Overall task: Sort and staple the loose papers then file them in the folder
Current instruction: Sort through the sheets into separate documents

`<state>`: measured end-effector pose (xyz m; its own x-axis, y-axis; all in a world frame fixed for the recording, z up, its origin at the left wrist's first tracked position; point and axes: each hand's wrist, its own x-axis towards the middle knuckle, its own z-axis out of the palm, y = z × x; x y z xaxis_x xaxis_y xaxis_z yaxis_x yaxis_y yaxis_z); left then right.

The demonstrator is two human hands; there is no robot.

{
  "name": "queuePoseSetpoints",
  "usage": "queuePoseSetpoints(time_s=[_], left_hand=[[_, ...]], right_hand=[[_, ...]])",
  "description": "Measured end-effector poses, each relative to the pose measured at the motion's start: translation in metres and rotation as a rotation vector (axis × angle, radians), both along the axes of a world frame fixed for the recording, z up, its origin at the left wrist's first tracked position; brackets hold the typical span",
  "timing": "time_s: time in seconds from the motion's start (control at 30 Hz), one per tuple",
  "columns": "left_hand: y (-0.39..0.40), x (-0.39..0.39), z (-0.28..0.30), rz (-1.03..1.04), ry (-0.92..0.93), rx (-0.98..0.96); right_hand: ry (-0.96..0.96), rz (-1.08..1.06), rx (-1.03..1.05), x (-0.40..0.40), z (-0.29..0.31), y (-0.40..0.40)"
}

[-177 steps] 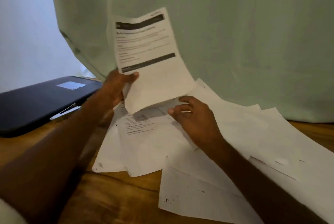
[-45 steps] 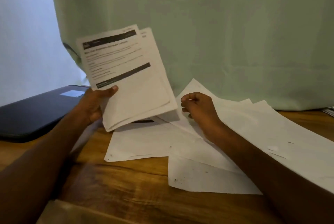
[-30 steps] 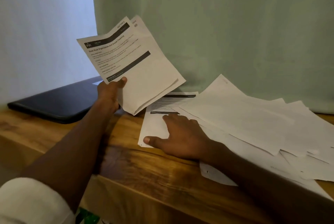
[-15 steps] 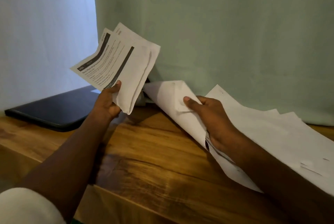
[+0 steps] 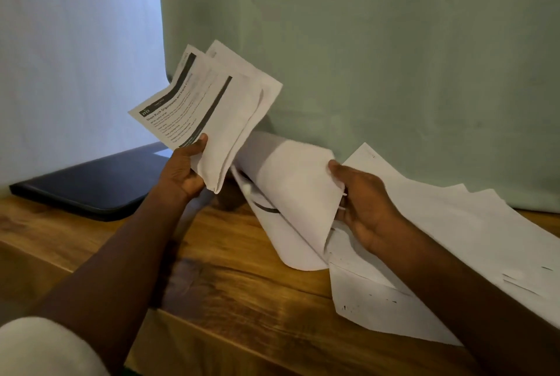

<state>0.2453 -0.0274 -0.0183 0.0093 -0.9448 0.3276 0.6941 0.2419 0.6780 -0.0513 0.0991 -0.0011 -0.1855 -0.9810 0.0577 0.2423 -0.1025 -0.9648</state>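
**Papers held in both hands above a wooden table**

A flat, dark blue folder (image 5: 91, 184) is seen lying closed at the far left of the brown wooden table (image 5: 242, 300). What is inside it cannot be told.

Just to the right, a small bunch of white printed sheets (image 5: 212, 114) is held up in the air by the left hand (image 5: 183, 172). The bunch is pinched near its lower edge, with the thumb on the front and the fingers curled behind. A dark bar and lines of small print are seen on the top sheet.

Next, a curled white sheet (image 5: 291, 193) is lifted from the table by the right hand (image 5: 363, 205). Its edge is gripped between the thumb and the fingers, and the sheet is bent over into a roll. Its blank back is turned up.

More loose white papers (image 5: 454, 239) are spread flat on the table at the right, one over another. Some are hidden under the right arm.

A pale green cloth (image 5: 363, 57) is hung behind the table, and a white wall (image 5: 75, 42) is seen at the far left.
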Motion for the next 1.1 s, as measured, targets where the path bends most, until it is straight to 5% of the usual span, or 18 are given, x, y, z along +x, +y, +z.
queuePoseSetpoints(time_s=[0.1, 0.2, 0.3, 0.4, 0.73, 0.87, 1.0, 1.1], left_hand=[[-0.002, 0.006, 0.003, 0.001, 0.045, 0.033], [0.004, 0.001, 0.008, -0.02, 0.019, 0.018], [0.008, -0.004, 0.009, -0.081, 0.022, -0.014], [0.009, -0.004, 0.008, -0.133, -0.016, -0.026], [0.012, -0.011, 0.003, -0.167, -0.128, 0.013], [0.007, -0.004, -0.001, -0.11, -0.219, 0.053], [0.01, -0.018, 0.0, -0.04, -0.392, 0.112], [0.021, -0.035, 0.006, -0.165, -0.51, 0.05]], right_hand=[[-0.006, -0.331, -0.268, -0.015, 0.022, 0.0], [0.384, -0.753, -0.79, -0.032, 0.046, 0.014], [0.795, -0.893, -1.229, -0.035, 0.06, 0.035], [1.221, -0.803, -1.388, -0.025, 0.052, 0.035], [1.684, -0.221, -0.509, -0.005, -0.019, 0.008], [1.596, -0.014, -0.23, -0.006, -0.024, 0.008], [1.352, -0.166, -0.187, -0.014, -0.011, 0.003], [1.392, -0.451, -0.136, -0.038, -0.007, -0.002]])
